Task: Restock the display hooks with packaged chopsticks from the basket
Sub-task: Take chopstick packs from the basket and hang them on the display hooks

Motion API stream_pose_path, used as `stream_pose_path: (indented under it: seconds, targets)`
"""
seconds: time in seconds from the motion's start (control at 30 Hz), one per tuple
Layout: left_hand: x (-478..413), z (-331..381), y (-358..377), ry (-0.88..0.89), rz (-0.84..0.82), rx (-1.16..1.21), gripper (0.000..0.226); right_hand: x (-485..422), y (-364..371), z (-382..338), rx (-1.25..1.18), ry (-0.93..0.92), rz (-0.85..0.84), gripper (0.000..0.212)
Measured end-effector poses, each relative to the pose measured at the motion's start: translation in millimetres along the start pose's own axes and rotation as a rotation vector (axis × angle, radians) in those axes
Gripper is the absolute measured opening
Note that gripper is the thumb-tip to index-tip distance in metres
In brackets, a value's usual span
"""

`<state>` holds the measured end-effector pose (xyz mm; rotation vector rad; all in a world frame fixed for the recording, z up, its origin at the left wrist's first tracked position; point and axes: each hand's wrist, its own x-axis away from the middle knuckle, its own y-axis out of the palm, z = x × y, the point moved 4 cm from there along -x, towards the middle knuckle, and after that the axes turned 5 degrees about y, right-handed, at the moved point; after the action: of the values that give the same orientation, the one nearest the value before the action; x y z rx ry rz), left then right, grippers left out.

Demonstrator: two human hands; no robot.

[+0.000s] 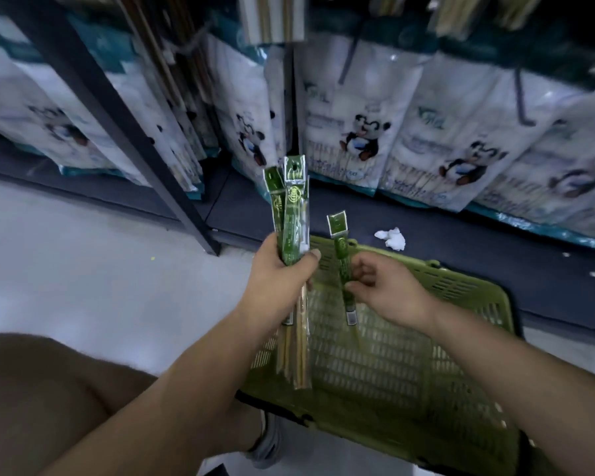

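Note:
My left hand grips a bundle of green packaged chopsticks, held upright with the hang tabs on top and the bare sticks pointing down. My right hand pinches a single green chopstick pack by its middle, upright, just right of the bundle. Both hands hover over the green plastic basket, which stands on the floor below them. Its inside shows only mesh. More chopstick packs hang at the top edge of the view.
White packs with a panda print fill the low shelves ahead. A dark shelf post slants down at the left. A crumpled white paper lies on the shelf base behind the basket. My knee and shoe show at the bottom left.

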<state>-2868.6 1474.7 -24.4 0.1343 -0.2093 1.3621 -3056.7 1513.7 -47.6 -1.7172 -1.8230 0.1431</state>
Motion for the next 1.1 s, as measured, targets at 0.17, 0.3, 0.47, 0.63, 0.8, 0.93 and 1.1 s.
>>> stream_pose_path:
  seconds: [0.17, 0.3, 0.47, 0.63, 0.8, 0.93, 1.1]
  targets:
    - [3, 75, 21, 0.2, -0.107, -0.028, 0.019, 38, -63, -88, -0.202, -0.137, 0.044, 0.021]
    - [7, 148, 34, 0.35, -0.203, 0.01, 0.02, 71, -107, -155, -0.284, -0.245, 0.187, 0.019]
    - [13, 232, 53, 0.493, -0.277, 0.104, 0.022, 100, -157, -224, -0.294, -0.397, 0.389, 0.013]
    - [15, 285, 68, 0.548, -0.392, 0.182, 0.019, 115, -199, -271, -0.35, -0.421, 0.437, 0.027]
    - [9, 317, 81, 0.578, -0.416, 0.231, 0.026, 118, -229, -298, -0.254, -0.42, 0.472, 0.024]
    - [4, 320, 85, 0.577, -0.316, 0.198, 0.024, 128, -256, -313, -0.271, -0.574, 0.692, 0.011]
    - [1, 318, 98, 0.583, -0.283, 0.169, 0.029, 130, -282, -331, -0.335, -0.582, 0.839, 0.028]
